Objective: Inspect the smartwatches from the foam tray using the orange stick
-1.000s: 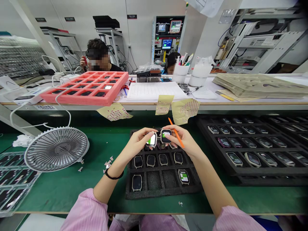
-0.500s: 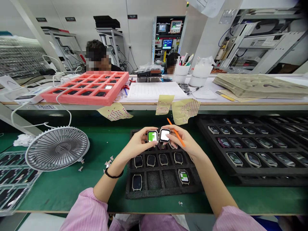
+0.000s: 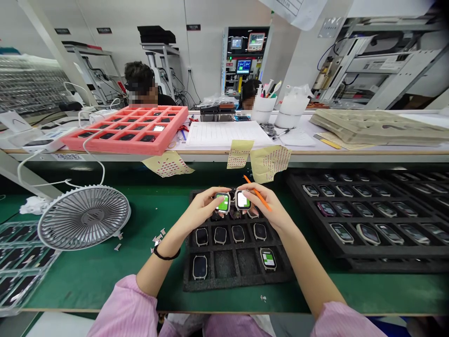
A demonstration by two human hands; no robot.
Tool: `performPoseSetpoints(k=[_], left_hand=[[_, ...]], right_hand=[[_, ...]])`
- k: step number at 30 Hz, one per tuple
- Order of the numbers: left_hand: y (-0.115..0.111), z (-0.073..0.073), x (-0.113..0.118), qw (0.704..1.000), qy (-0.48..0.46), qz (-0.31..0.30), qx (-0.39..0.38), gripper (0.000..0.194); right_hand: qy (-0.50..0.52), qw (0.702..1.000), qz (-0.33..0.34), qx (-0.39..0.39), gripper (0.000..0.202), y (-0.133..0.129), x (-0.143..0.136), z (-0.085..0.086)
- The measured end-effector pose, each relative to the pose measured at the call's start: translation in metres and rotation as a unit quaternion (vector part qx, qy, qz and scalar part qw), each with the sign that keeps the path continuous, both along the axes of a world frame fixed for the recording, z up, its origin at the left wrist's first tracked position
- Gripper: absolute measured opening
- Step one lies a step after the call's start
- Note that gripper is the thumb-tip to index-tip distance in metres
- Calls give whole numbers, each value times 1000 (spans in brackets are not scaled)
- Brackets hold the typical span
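My left hand (image 3: 203,205) is closed around a smartwatch (image 3: 222,203) without a strap, its screen lit mostly green, with the thumb on the glass. Beside it, my right hand (image 3: 263,202) grips a second smartwatch (image 3: 243,200) whose screen shows white with some green. An orange pen (image 3: 257,192) is also tucked between the right fingers. Both watches are held up side by side over a black foam tray (image 3: 224,283). In the tray sit several dark-screened watches, and one watch (image 3: 268,258) with a lit green and white screen lies at the front right. The hands hide the tray's back row.
On the left stand a round grey fan (image 3: 84,217) and a clear tray (image 3: 24,262) of dark parts. More black trays (image 3: 351,248) with watches lie at the right. A shelf ahead carries a pink foam tray (image 3: 154,146) and papers (image 3: 224,133). Two people sit beyond.
My left thumb has moved onto the left watch's screen, which shows more green now. The right watch has shifted slightly right, and some green has appeared on its white screen.
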State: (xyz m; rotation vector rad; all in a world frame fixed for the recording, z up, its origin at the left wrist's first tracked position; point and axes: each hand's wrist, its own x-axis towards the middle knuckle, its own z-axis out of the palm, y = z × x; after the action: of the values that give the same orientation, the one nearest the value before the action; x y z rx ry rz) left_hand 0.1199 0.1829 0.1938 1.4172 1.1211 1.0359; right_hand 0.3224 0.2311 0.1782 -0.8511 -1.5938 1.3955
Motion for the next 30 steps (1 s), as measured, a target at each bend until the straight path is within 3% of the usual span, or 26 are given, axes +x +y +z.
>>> performPoseSetpoints(k=[4,10,19,26,30], left_hand=[[-1,-3,-4,998,47,-41,0,56],[0,-5,-5,997,20,-75,-12,71],[1,-2,3,1000,-22,1,4,48],[8,-14,4,999,-31,5,23,45],[6,-11,1,1000,0,-7,21,49]], right_hand=[[5,1000,-25,-5,29,2,1,-2],[-5,1000,28,-5,32,5,4,-5],[-4,999,41,-3,35,1,1,-2],[4,1000,-19,-9,29,-2,-5,2],[8,998,-53,-16,28,-2,-6,4]])
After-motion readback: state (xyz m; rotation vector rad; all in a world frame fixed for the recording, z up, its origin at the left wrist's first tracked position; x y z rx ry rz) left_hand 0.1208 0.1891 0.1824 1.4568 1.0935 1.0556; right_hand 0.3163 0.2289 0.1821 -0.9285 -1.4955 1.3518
